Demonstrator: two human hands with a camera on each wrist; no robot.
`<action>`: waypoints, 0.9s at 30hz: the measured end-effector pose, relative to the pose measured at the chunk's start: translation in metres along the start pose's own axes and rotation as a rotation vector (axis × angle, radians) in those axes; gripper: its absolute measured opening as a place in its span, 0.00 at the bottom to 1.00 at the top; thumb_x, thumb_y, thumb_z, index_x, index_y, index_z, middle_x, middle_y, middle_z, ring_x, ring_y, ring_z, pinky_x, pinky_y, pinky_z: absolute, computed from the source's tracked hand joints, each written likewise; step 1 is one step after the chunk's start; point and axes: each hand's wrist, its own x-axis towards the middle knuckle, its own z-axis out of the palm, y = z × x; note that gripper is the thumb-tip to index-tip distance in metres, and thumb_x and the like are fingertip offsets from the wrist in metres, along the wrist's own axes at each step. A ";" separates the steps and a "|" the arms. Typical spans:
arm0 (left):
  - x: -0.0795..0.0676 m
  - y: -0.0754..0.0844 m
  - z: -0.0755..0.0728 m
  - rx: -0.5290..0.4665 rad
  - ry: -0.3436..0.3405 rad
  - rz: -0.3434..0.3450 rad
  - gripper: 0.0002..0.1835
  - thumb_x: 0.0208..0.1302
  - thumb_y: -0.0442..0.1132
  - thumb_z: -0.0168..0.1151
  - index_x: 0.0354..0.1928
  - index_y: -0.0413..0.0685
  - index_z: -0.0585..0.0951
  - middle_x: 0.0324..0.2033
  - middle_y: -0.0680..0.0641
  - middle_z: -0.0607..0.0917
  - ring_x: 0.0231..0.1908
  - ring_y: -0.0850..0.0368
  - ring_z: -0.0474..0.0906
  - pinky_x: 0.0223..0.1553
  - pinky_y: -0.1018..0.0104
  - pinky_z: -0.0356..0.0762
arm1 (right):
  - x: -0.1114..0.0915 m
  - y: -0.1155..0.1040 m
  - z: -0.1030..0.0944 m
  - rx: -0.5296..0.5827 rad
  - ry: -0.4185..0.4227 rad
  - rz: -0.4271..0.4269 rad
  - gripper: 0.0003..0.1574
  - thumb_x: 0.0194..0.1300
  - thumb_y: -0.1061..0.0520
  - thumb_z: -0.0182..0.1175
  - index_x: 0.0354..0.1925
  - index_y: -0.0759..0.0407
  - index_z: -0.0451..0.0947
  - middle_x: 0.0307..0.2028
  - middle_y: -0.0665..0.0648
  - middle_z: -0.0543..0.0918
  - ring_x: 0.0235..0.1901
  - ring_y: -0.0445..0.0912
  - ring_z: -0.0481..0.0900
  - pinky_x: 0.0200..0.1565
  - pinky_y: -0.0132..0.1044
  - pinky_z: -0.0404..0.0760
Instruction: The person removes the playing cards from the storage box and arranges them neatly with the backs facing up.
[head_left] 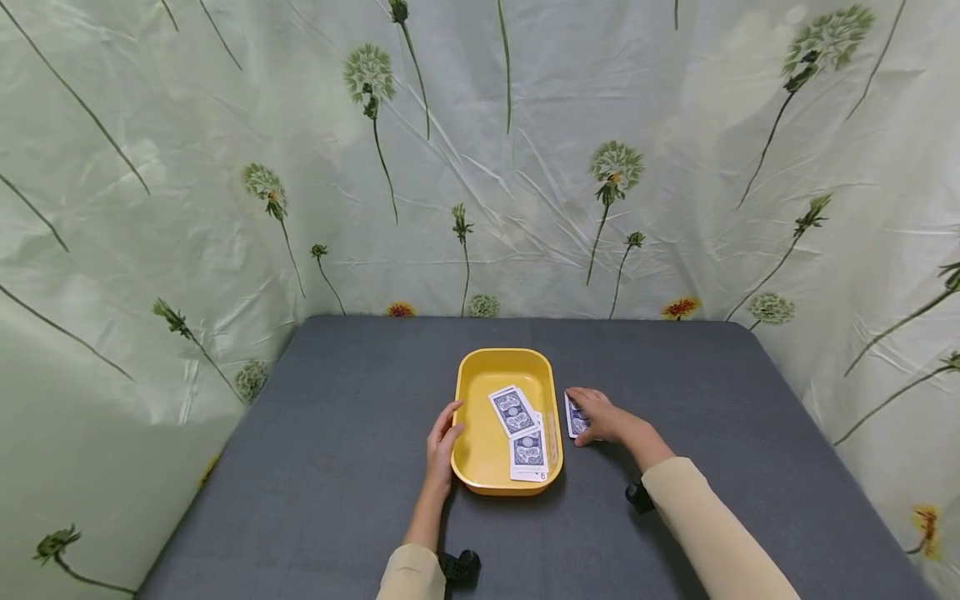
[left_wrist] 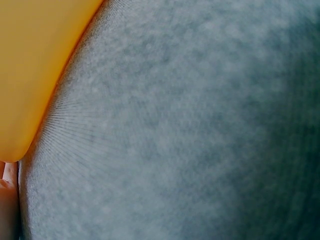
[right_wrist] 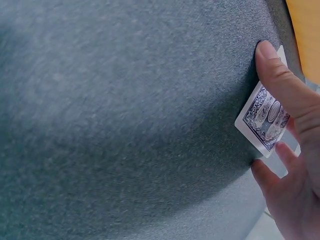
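Observation:
A yellow tray (head_left: 472,442) stands on the grey table, with several blue-backed playing cards (head_left: 514,412) lying overlapped inside it, mostly face down. My left hand (head_left: 442,446) grips the tray's left rim, thumb over the edge and fingers along the outside. In the left wrist view, only a bit of that hand (left_wrist: 7,200) shows below the tray wall (left_wrist: 35,75). Just right of the tray, my right hand (head_left: 603,418) holds a face-down playing card (right_wrist: 267,117) near the tabletop, thumb at one edge and fingers toward the other. Whether more cards lie under it, I cannot tell.
Grey cloth covers the table (head_left: 337,400). Behind and at the sides hangs a pale curtain (head_left: 525,208) printed with dandelions. Black wrist devices sit at the left wrist (head_left: 461,568) and right wrist (head_left: 639,497).

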 end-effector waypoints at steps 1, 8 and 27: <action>0.000 0.000 0.000 0.001 0.000 -0.001 0.21 0.62 0.31 0.48 0.58 0.41 0.72 0.62 0.43 0.69 0.65 0.52 0.58 0.56 0.79 0.57 | 0.001 0.000 0.000 -0.001 -0.010 0.005 0.57 0.47 0.54 0.69 0.68 0.63 0.49 0.68 0.65 0.53 0.67 0.61 0.47 0.64 0.56 0.51; 0.001 0.001 0.000 -0.016 -0.005 -0.013 0.20 0.62 0.30 0.47 0.58 0.40 0.71 0.62 0.42 0.68 0.65 0.51 0.58 0.54 0.82 0.58 | 0.004 0.001 0.001 -0.043 -0.054 -0.002 0.56 0.47 0.51 0.68 0.68 0.61 0.51 0.68 0.63 0.54 0.68 0.60 0.48 0.65 0.56 0.50; -0.005 0.013 0.000 0.019 -0.010 0.007 0.20 0.61 0.28 0.47 0.56 0.36 0.72 0.61 0.38 0.69 0.65 0.47 0.58 0.55 0.80 0.58 | -0.013 -0.037 -0.040 -0.235 0.047 0.001 0.26 0.61 0.48 0.56 0.56 0.55 0.71 0.55 0.59 0.75 0.56 0.55 0.70 0.57 0.54 0.65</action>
